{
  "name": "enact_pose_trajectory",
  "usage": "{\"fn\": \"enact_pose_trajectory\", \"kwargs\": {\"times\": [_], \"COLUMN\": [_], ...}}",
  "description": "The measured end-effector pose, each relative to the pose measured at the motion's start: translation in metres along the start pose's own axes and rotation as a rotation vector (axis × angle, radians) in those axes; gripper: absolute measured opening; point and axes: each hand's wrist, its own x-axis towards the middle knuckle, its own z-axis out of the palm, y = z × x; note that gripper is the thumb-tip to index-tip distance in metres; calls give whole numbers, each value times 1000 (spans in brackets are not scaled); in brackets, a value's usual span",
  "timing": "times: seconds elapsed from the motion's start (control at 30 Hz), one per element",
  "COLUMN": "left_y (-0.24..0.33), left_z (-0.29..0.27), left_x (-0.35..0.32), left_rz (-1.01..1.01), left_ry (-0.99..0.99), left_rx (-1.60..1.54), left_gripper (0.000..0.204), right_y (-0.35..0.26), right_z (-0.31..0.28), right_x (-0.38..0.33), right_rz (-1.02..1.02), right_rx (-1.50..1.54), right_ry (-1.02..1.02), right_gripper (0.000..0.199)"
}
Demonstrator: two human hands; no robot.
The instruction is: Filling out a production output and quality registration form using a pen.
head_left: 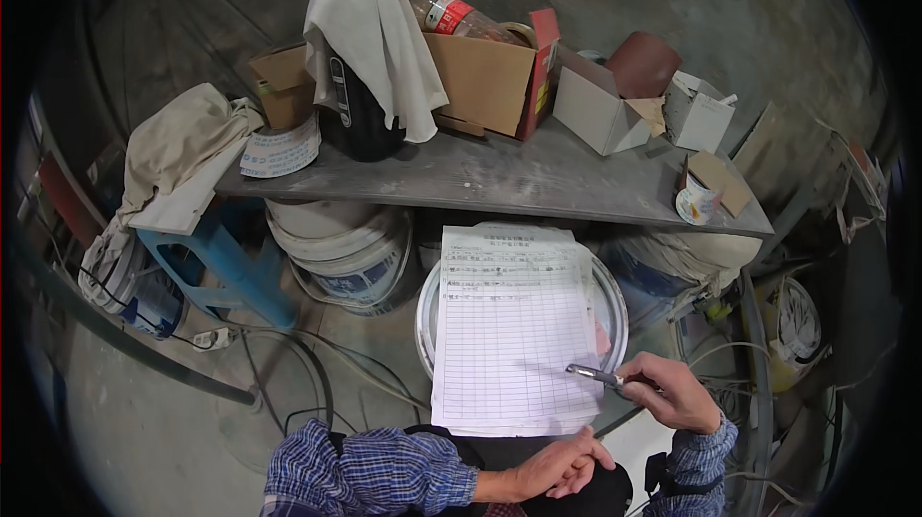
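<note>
My right hand (pixel 674 394) grips a dark pen with a silvery tip (pixel 594 374), pointing left over the lower right of a stack of ruled paper sheets (pixel 509 354). The top sheet is a printed table with handwriting in its upper rows and blank rows below. Beneath the stack, a round white bucket lid (pixel 615 301) shows its rim on both sides. My left hand (pixel 567 464) rests near the bottom edge of the papers, over my lap. Its fingers are loosely bent and apart, with nothing visible in them.
Ahead stands a dark dusty bench (pixel 499 171) bearing a cloth-draped black container (pixel 360 123), a cardboard box (pixel 480 75) with a plastic bottle, and white boxes (pixel 595 99). Paint buckets (pixel 346 258) sit beneath it. A blue stool (pixel 226 258) stands left; hoses (pixel 327 373) cross the floor.
</note>
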Motion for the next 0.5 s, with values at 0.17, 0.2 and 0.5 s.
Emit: {"fn": "enact_pose_trajectory", "kwargs": {"times": [0.17, 0.2, 0.5], "left_y": [-12, -4, -23], "left_z": [13, 15, 7], "left_x": [2, -3, -11], "left_rz": [295, 392, 510], "left_ry": [126, 122, -84], "left_rx": [740, 888, 1197], "left_gripper": [33, 31, 23], "right_y": [-10, -9, -12], "right_z": [19, 23, 56], "right_x": [23, 27, 59], "right_rz": [23, -17, -37], "right_rx": [67, 21, 120], "right_ry": [-22, -35, 89], "right_gripper": [26, 26, 35]}}
